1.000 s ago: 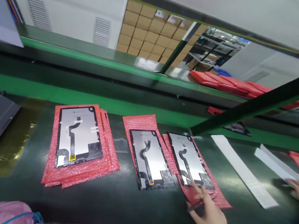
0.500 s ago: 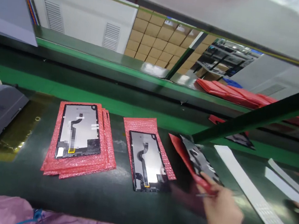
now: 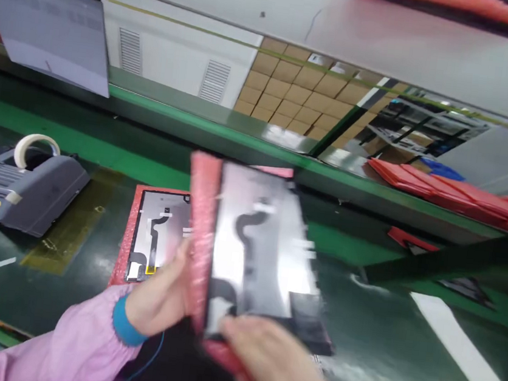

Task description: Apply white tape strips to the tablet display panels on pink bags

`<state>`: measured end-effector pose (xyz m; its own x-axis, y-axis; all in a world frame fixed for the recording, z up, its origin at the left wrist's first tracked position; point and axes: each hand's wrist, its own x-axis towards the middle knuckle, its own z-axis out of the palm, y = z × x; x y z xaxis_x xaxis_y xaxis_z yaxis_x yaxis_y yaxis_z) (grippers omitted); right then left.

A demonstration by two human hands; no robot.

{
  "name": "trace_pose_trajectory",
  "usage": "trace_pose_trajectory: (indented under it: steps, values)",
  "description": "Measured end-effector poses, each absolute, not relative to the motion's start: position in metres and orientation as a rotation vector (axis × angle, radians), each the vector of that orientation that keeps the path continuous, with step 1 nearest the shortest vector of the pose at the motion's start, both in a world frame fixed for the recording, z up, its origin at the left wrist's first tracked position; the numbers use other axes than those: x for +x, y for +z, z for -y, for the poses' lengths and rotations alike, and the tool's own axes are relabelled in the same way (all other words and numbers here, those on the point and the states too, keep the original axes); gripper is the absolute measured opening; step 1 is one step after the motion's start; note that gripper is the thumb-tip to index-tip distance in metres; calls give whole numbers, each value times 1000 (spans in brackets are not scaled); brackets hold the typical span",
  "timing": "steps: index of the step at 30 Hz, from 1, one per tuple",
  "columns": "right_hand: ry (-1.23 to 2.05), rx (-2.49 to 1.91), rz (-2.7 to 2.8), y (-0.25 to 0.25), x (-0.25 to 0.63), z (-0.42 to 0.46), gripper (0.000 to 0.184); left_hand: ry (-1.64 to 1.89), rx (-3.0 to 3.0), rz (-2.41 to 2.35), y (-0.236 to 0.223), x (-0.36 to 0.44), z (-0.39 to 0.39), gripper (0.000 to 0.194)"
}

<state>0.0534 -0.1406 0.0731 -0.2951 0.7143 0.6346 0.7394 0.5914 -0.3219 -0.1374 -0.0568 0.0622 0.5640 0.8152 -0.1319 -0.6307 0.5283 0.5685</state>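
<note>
Raised over the bench is a tablet display panel, silver-backed with a dark ribbon cable, tilted and blurred by motion. Behind it and along its left edge shows a red bubble-wrap bag. My left hand is closed on the left side of the bag, its fingertips partly hidden. Across the bottom edge, my right hand grips the panel together with the bag. To the left lies another display panel on red bubble-wrap bags, partly covered by my left hand and the held bag.
A grey tape dispenser with a tape roll stands at left, beside yellow film. White strips lie at right under a dark green post. Red bags rest on the far ledge; a white shelf runs overhead.
My right hand has lifted the panel and red bag from the right and brought them to the middle. My left hand has come into view on the bag. The view has shifted left.
</note>
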Motion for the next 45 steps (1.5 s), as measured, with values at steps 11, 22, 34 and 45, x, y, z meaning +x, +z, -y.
trace_pose_trajectory:
  steps: [11, 22, 34, 45]
  values:
    - [203, -2049, 1496, -83, 139, 95, 42, 938, 479, -984, 53, -225, -4, 48]
    - [19, -2175, 1070, -54, 169, 91, 52, 1463, 1207, -1224, 6, -244, 12, 81]
    - [707, -1683, 933, -54, 84, 23, 43, 848, 2255, -999, 24, -244, 22, 49]
    - [663, -1763, 919, -49, 81, 20, 43, 365, 2542, -769, 3, -223, 11, 47]
